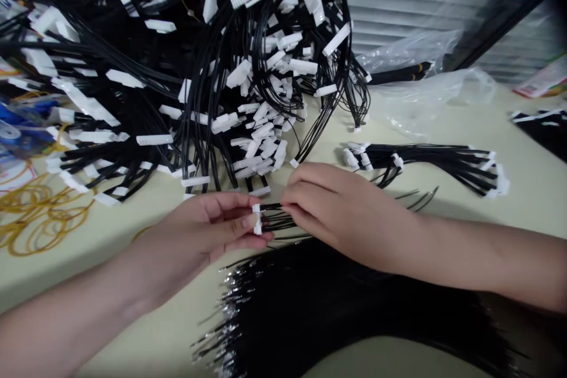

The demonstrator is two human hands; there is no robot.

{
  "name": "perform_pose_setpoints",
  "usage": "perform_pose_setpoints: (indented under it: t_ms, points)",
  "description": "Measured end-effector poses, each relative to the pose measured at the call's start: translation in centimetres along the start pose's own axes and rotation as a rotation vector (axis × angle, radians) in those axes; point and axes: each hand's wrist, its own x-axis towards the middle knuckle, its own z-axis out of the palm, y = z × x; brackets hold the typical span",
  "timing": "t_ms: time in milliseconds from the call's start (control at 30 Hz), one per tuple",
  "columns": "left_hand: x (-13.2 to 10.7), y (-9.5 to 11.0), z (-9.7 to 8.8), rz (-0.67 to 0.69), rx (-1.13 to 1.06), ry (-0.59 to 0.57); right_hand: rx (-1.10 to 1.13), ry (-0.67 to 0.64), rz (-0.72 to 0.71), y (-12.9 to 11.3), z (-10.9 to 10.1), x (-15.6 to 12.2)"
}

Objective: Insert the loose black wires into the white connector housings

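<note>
White plastic connector (257, 218), held upright between our hands, with a short bundle of black wires (277, 220) running rightward from it. We pinch the connector between the thumb and fingertips of the left hand (208, 227), while the right hand (341, 212) pinches the wires just beside the connector, its fingers closed together. The hands almost touch, and only the bundle spans the gap between them.

Beyond the connector lies a large heap of black wires ending in white connectors (221, 71), its nearest ends close to our fingers. Beyond and to the right of the connector we see a smaller bunch of wires with white connectors (420, 165) and, farther off, a clear plastic bag (420, 94). Nearer to us than the connector, a broad spread of loose black wires with bright metal tips (332, 301) lies on the pale desk (177, 336). Far to the left of the connector lie tangled yellow rubber bands (35, 218).

We judge three risks here. A hard pull by the right hand could strain the wires where they enter the connector, or work one loose. The closeness of the heap could let its wires snag on the connector. Pressure from a forearm or hand on the loose wires could bend their thin metal tips.
</note>
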Motion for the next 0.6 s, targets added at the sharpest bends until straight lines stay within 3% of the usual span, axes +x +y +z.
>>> perform_pose_setpoints:
  t_ms: [133,233,467,600]
  points:
    - [0.2,0.0,0.0,-0.038,-0.016,0.032,0.181,0.128,0.121,-0.3,0.3,-0.2]
    - [0.1,0.0,0.1,-0.04,0.019,-0.005,0.232,0.186,0.113,-0.6,0.6,-0.2]
    - [-0.3,0.4,0.8,-0.052,0.031,0.027,0.303,0.127,0.086,-0.5,1.4,0.3]
    - [-0.4,0.3,0.8,-0.035,-0.027,0.057,0.221,0.051,0.123,-0.2,-0.9,-0.2]
